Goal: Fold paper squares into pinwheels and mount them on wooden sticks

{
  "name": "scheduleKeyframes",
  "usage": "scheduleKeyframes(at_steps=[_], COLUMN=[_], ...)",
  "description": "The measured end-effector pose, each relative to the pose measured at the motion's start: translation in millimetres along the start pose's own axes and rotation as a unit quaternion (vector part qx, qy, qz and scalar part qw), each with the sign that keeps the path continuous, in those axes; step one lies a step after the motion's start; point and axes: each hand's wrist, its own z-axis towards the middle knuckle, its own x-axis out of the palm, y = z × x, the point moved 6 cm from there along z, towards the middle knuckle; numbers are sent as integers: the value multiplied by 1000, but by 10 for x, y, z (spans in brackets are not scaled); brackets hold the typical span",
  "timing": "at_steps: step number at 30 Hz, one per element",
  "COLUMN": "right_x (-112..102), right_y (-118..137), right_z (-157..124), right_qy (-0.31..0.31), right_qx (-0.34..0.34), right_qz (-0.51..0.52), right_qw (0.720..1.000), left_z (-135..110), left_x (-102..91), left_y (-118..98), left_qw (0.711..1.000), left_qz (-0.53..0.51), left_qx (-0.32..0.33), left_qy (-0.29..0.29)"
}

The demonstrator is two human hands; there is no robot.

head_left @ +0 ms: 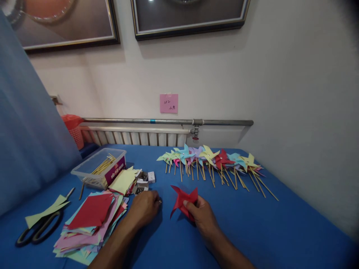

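Pinching the red folded paper pinwheel [182,200] between thumb and fingers, the right hand [203,218] holds it low over the centre of the blue tablecloth [252,231]. Its face is turned upward. The longest visible span runs from the lower-left tip to the upper-right tip. The left hand [144,208] rests curled, knuckles up, beside the small open pin boxes [143,180]; whether it pinches anything cannot be determined.

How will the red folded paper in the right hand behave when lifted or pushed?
The red folded paper looks like thin sheet, so it is probably light and floppy; its points may bend under the right hand. Nothing visibly pins its folds, so they may spring open if released. Being flat-sided, it should slide on the blue cloth rather than roll.
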Motion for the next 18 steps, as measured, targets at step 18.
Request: scheduleKeyframes(at_steps=[18], right_x=[31], right_y=[37], right_z=[-12], right_qy=[20], right_qx=[-21], right_qz=[-3], right_qw=[1000], left_z=[3], left_x=[49], left_y=[-114], left_qw=[1000], left_qz=[0], left_qx=[16], left_qy=[-24])
